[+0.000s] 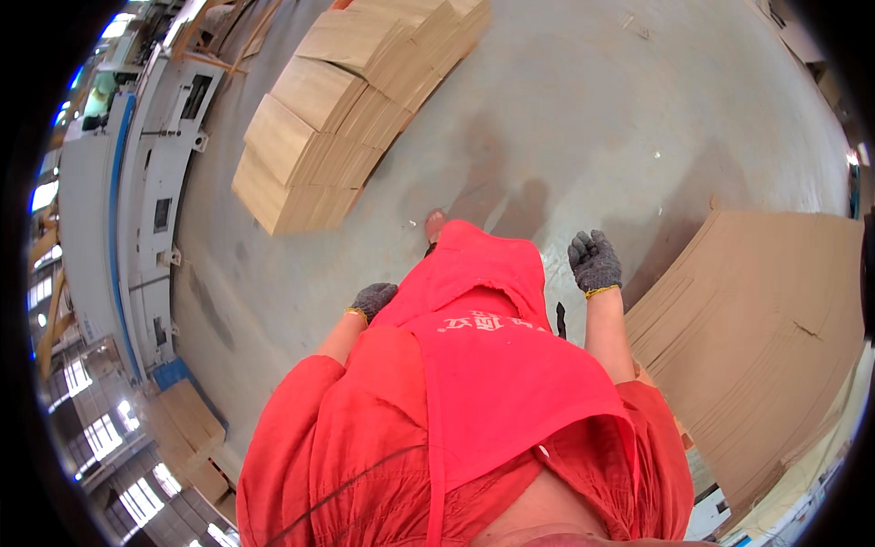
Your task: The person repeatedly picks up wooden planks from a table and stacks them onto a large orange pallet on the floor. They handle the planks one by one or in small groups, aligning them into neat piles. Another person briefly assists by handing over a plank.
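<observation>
Smooth grey floor [620,118] spreads widest before me, and below it my creased red jacket [319,447] and one red cloth apron [510,392] hide my legs. On my right lies one stack of flat brown sheets [756,319], its layered edge stepped, its far side running into the dark rim; I can't count the layers. Ahead to the left sits one blocky pile of tan boards [310,118], its top cut off by the frame. One long grey metal machine [100,228] with a blue stripe bends along the left. My two hands wear grey knitted gloves with yellow cuffs: the right hand [597,263], nearest the brown sheets but apart from them, has its fingers loosely curled, the left hand [372,299] is partly hidden at the apron's edge, and I can't tell whether either holds anything. One foot [436,226] peeks past the hem.
</observation>
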### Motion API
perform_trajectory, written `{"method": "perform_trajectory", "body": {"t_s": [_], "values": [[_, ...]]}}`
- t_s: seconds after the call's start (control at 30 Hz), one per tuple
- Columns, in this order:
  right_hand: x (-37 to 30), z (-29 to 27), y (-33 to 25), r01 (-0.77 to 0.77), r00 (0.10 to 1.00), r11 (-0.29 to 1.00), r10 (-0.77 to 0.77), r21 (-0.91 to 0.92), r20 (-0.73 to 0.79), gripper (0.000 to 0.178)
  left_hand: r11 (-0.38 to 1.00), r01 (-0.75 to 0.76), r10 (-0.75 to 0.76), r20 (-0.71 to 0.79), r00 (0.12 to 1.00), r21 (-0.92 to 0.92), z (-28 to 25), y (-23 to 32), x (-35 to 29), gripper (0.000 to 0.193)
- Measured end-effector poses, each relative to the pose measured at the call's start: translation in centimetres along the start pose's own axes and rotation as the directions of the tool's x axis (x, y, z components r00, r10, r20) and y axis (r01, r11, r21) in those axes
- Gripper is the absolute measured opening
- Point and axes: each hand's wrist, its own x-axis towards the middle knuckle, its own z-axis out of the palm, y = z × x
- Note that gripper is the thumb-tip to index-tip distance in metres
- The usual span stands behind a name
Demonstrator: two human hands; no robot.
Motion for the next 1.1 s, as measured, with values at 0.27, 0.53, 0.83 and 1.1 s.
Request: {"method": "perform_trajectory", "body": {"t_s": [0.27, 0.53, 0.83, 1.1], "values": [[-0.2, 3.4, 2.1, -0.003, 1.000, 0.995, 0.001, -0.099, -0.019, 0.018, 0.996, 0.054, -0.055, -0.016, 0.998, -0.073, 3.1, -4.1, 0.3, 0.059], [0.7, 2.7, 3.9, -0.038, 0.999, 0.994, 0.035, -0.100, -0.032, 0.021, 0.969, 0.165, -0.171, -0.016, 0.985, -0.185, 1.7, -2.2, -0.8, 0.058], [1.6, 1.0, 5.4, -0.093, 0.991, 0.993, 0.086, -0.072, -0.098, 0.023, 0.993, -0.020, 0.019, 0.014, 1.000, 0.113, 0.5, -3.3, -3.8, 0.034], [2.0, 0.5, 7.2, -0.059, 0.987, 0.996, 0.048, -0.067, -0.155, 0.027, 0.983, -0.056, 0.047, 0.056, 0.997, 0.177, 0.2, -6.0, -3.3, 0.045]]}}
